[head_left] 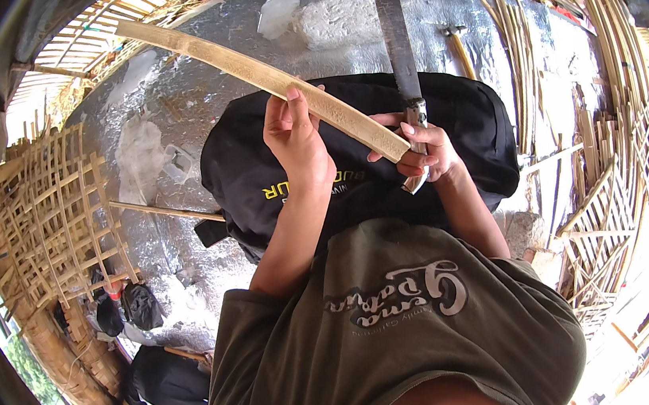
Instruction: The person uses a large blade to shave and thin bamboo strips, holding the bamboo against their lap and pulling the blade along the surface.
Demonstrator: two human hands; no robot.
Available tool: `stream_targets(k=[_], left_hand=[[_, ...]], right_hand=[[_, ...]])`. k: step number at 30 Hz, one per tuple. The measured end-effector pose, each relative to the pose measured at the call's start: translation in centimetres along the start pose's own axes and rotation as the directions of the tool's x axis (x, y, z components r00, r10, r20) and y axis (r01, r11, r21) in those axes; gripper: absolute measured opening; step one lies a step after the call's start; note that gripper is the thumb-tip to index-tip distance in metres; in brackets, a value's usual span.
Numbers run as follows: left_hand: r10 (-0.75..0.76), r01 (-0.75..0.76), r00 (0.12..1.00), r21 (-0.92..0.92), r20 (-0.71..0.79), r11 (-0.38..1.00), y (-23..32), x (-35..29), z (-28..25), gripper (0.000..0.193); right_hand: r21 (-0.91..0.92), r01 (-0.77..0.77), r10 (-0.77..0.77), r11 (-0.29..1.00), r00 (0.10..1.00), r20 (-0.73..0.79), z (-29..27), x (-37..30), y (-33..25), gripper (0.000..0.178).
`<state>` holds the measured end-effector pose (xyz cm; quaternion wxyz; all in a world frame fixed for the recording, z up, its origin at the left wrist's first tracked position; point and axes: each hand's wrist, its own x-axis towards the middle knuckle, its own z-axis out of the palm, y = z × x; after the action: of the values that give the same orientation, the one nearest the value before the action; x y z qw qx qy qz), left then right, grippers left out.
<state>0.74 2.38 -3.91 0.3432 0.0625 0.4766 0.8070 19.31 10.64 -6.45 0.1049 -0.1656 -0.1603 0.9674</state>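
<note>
Head view: both hands on a bamboo strip, long knife in the right

The left hand (298, 149) pinches a flat, pale bamboo strip (245, 67), its thumb pressed on the upper face. The strip slants across in front of the person: its far end reaches well beyond the left hand, out to the left, and its near end lies at the fingers of the right hand (427, 151). The right hand is closed around the handle of a long knife (395, 30), with some of its fingers also touching the strip's end; the blade points away from the body, beyond the right hand.

Directly beneath both hands spreads a black cloth (458, 179) with yellow lettering, over a silvery sheet (183, 82) that extends past the hands. Beyond the right hand and a little right of it lies a hammer (462, 55). Farther right of that hand are loose bamboo slats (522, 76). Well to the left of the left hand stands an open-woven bamboo lattice (62, 216). Nearer the body than the hands is an olive shirt (406, 353).
</note>
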Motion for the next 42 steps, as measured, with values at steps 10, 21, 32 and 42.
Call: stream_targets(k=[10,21,32,42], left_hand=[[0.002,-0.005,0.999,0.087,0.037,0.996,-0.9,0.1,-0.6,0.03],[-0.022,-0.793,0.478,0.42,0.878,-0.441,11.0,4.2,-4.0,0.057],[-0.542,-0.823,0.443,0.563,0.714,0.069,12.2,5.2,-5.1,0.028],[-0.496,-0.045,0.829,0.915,0.258,0.402,12.4,2.3,-4.1,0.038]], right_hand=[[-0.081,-0.076,0.074,0.994,0.997,-0.023,0.1,0.1,0.1,0.064],[-0.07,-0.22,0.224,0.973,0.973,0.047,-2.0,-1.1,-3.0,0.056],[-0.026,-0.271,0.272,0.962,0.959,0.084,-2.0,-2.6,-5.2,0.068],[-0.869,-0.042,-0.522,0.493,0.785,-0.334,-0.3,-3.9,-10.9,0.05]])
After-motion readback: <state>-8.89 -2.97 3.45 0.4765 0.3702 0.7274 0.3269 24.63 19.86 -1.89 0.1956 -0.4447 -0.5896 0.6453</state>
